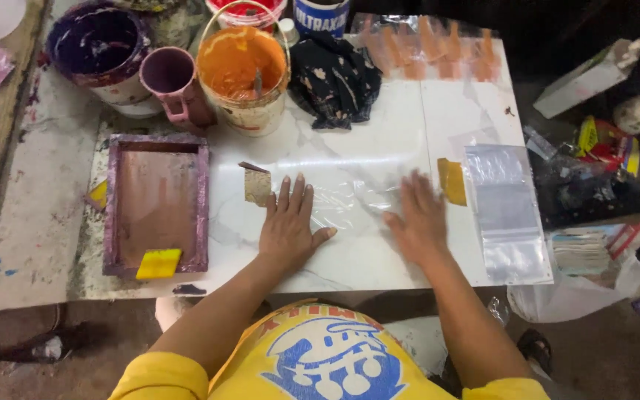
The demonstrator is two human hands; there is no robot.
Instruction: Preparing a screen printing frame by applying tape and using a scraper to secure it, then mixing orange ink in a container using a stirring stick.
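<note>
Both my hands lie flat on a clear plastic bag (353, 196) spread on the white marble-look table (364, 259). My left hand (288, 226) presses its left part, fingers spread. At the bag's right edge my right hand (418, 218) is palm down and slightly blurred. Neither hand grips anything. A small brown card piece (257, 185) lies just left of my left hand, and a yellow card piece (452, 180) lies just right of my right hand.
A purple-stained screen frame (157, 201) with a yellow squeegee (159, 263) sits at the left. Behind stand an orange paint bucket (244, 70), a purple bucket (100, 46), a mauve mug (174, 81) and a dark cloth (333, 78). A stack of clear bags (505, 211) lies at the right.
</note>
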